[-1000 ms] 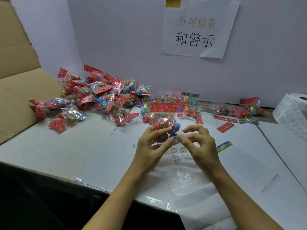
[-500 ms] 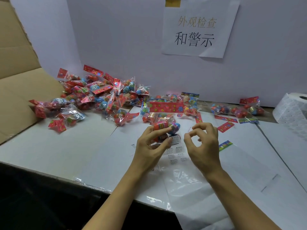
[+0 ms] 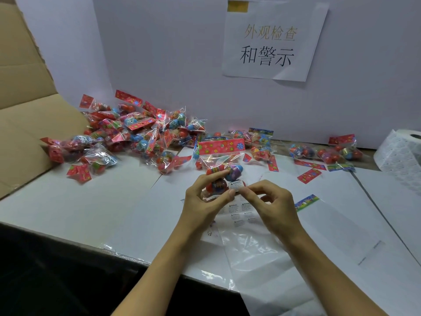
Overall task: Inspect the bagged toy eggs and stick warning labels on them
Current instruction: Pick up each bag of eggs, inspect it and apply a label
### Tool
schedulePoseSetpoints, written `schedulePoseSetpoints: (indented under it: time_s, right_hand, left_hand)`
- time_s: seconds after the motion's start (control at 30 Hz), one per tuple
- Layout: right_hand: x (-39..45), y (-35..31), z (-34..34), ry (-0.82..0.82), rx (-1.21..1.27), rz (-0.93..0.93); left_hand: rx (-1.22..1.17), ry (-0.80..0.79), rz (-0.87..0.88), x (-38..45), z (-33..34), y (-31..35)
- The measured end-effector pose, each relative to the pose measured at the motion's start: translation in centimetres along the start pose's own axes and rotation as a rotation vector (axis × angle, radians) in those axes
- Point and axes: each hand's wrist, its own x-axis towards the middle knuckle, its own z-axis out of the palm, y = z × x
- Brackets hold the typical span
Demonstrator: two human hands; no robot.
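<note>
head view looks down on a white counter (image 3: pixel 68 208) where the left hand (image 3: pixel 205 199) grips one bag of toy eggs (image 3: pixel 222 169) by its lower part, thumb and fingers curled round the eggs, red card header upward. the bag hangs just above the counter, near its middle, in front of the big pile. the right hand (image 3: pixel 266 201) pinches a small white warning label (image 3: pixel 235 185) against the bag's front, its other fingers loosely curled.

the bag should handle as light and crinkly: thin clear film, slippery and soft, with hard little eggs shifting inside. holding round the eggs themselves, as the left hand does, gives the label something firm to press against; the header is the other stiff spot to take.

counts: one bag in hand, holding perhaps three or four eggs, though glare on the film makes that unsure. the pile of bags (image 3: pixel 136 137) at back left is too tangled to count, a couple of dozen at a guess. about three bags (image 3: pixel 319 151) lie apart at right. one label sheet (image 3: pixel 239 213) lies under the hands with roughly six labels showing, and one label roll (image 3: pixel 401 153) stands at the far right.
</note>
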Motion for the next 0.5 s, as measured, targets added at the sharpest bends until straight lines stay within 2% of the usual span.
schedulePoseSetpoints:
  time_s: [0.2,0.5]
  right_hand:
    - [0.16,0.44,-0.15,-0.028,0.030,0.039]
    - [-0.01,0.20,0.15,-0.011,0.008,0.069]
  left_hand:
    - [-0.029,0.001,-0.055,0.17,-0.18,-0.33]
    - [0.036,0.016,-0.002,0.03,0.11,-0.52]
